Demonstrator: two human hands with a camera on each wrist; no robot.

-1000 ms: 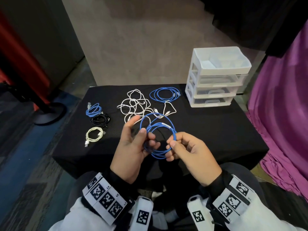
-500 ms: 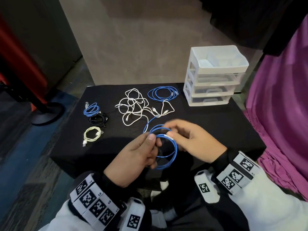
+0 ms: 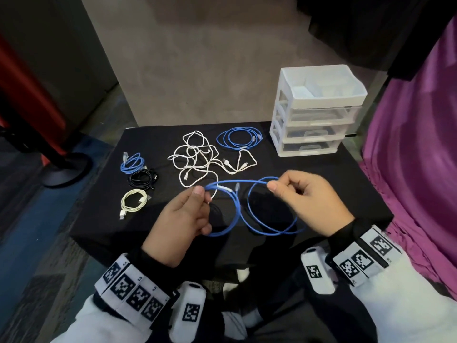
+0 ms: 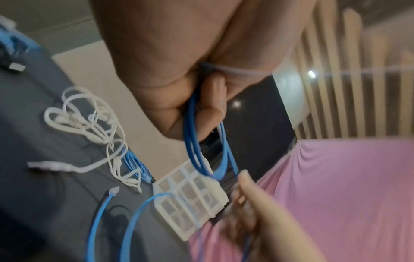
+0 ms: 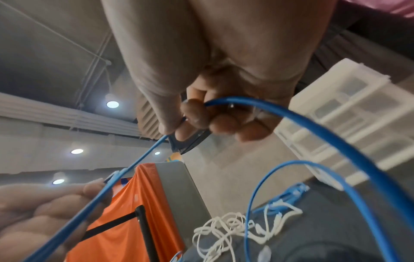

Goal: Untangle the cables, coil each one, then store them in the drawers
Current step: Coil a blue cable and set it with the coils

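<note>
**Blue coil pulled open between the hands**

A second ago the blue cable (image 3: 237,209) sat as one tight coil gripped in both hands; now the hands have drawn apart at centre frame and it hangs in two loose loops above the bench (image 3: 309,184). The left hand (image 3: 183,221) has its fingers curled round one bundle of strands, and the right hand (image 3: 306,196) pinches a single strand. The coil looks to be getting re-wound, so storage in the drawers (image 3: 314,134), upper right, is not yet near.
</note>
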